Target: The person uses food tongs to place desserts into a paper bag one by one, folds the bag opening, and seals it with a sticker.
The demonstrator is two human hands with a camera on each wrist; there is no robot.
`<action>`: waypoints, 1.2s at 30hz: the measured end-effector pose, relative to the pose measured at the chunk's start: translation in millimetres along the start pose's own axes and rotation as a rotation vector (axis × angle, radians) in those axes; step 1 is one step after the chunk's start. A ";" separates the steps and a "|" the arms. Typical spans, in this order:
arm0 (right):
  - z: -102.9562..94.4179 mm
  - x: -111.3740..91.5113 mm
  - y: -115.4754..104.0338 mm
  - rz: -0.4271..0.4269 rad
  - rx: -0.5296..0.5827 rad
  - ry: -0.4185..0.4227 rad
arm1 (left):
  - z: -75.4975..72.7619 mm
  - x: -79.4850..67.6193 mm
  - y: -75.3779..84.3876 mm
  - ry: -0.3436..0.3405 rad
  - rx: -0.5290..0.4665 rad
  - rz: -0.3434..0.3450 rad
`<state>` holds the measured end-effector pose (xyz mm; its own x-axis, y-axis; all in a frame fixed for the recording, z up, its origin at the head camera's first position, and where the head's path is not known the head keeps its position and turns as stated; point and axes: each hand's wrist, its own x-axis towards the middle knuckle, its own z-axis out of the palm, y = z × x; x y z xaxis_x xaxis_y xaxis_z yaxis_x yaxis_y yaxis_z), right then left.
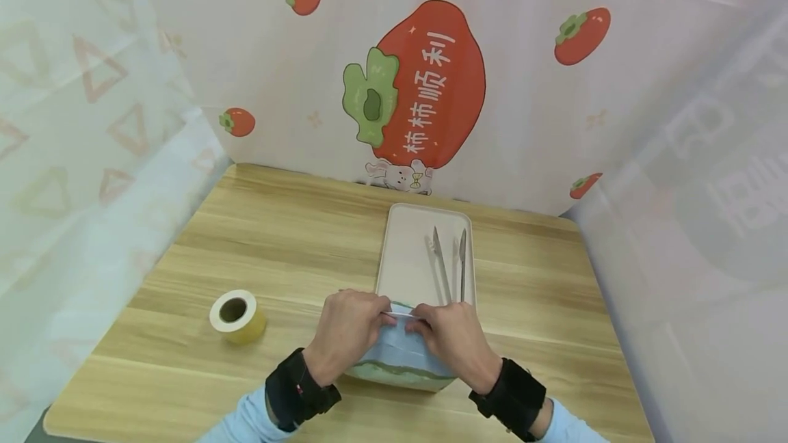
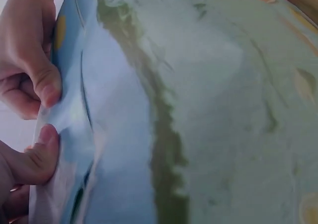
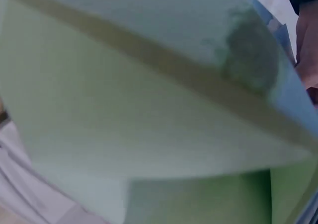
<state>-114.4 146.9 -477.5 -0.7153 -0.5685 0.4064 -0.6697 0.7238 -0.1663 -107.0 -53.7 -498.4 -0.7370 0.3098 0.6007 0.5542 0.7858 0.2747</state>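
Observation:
A blue-and-green printed, bag-like package (image 1: 403, 354) stands at the front middle of the table. My left hand (image 1: 351, 323) pinches its upper edge between thumb and fingers. Close beside it, my right hand (image 1: 452, 337) pinches the same edge, and a thin white strip (image 1: 401, 314) shows between the two hands. In the left wrist view, both thumbs press on the blue end of the package (image 2: 218, 95), where creases run across the surface. Its pale green side (image 3: 124, 105) fills much of the right wrist view.
Behind the package lies a pale rectangular tray (image 1: 406, 245). Two slim, pointed metal tools (image 1: 442, 269) rest on its right half. A roll of yellow tape (image 1: 246, 327) sits at the left of the wooden table (image 1: 295, 217). Printed curtains (image 1: 517, 128) enclose the back and sides.

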 end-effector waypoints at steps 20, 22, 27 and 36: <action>-12.4 -31.6 40.4 -0.099 0.108 0.025 | -18.3 1.2 -19.9 -0.174 -0.064 0.003; -17.8 -35.7 43.9 -0.030 0.178 -0.030 | -24.0 -0.2 -23.9 -0.201 -0.067 -0.026; -21.6 -37.7 46.3 0.054 0.256 -0.097 | -28.5 -2.2 -35.1 -0.205 -0.125 -0.011; -20.4 -50.1 45.5 0.064 0.287 -0.076 | -41.1 -23.7 -58.3 -0.274 -0.380 -0.053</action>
<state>-105.0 216.3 -487.1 -0.7634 -0.5609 0.3203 -0.6442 0.6251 -0.4408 -105.9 -128.9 -497.8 -0.8148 0.4446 0.3722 0.5777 0.5681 0.5861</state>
